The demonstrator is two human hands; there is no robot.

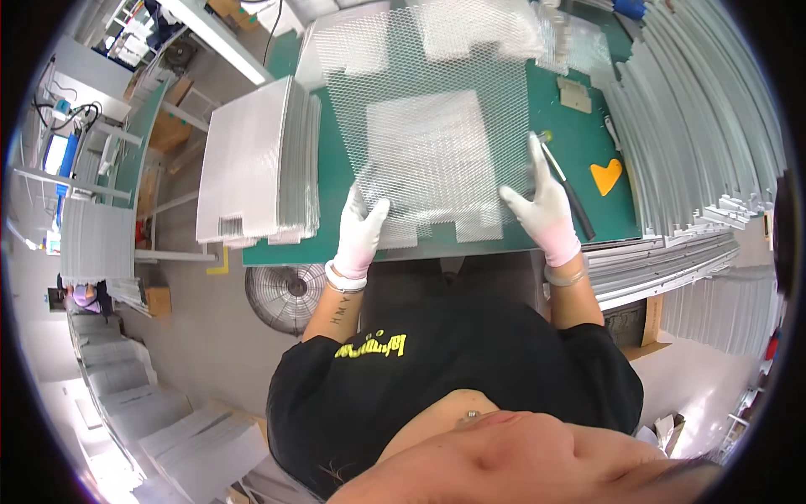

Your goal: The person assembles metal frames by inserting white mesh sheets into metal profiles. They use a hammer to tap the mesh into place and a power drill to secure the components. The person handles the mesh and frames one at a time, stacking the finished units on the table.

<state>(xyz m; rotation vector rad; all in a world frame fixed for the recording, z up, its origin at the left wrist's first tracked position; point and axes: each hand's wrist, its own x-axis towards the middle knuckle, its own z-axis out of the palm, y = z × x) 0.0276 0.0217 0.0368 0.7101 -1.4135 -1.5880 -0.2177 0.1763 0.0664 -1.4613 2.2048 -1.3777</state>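
Note:
A large, see-through sheet of silvery mesh (428, 76) stands tilted over the work table, held at its side edges near the close end. My left hand (361, 235), in a white glove, grips its left edge, with the thumb on the inner side and the fingers partly hidden. At the right edge, my gloved right hand (547, 214) holds the mesh between the thumb and the straight fingers. Under the mesh, a pale notched panel (432, 134) lies on the green table top (336, 139). The panel shows through the mesh.
A stack of pale notched panels (248, 160) stands at the left. On the right are a black-handled tool (578, 206), an orange scraper (605, 176) and a small beige plate (574, 95). Beyond them rise tall stacks of thin sheets (693, 126). A floor fan (290, 294) is below left.

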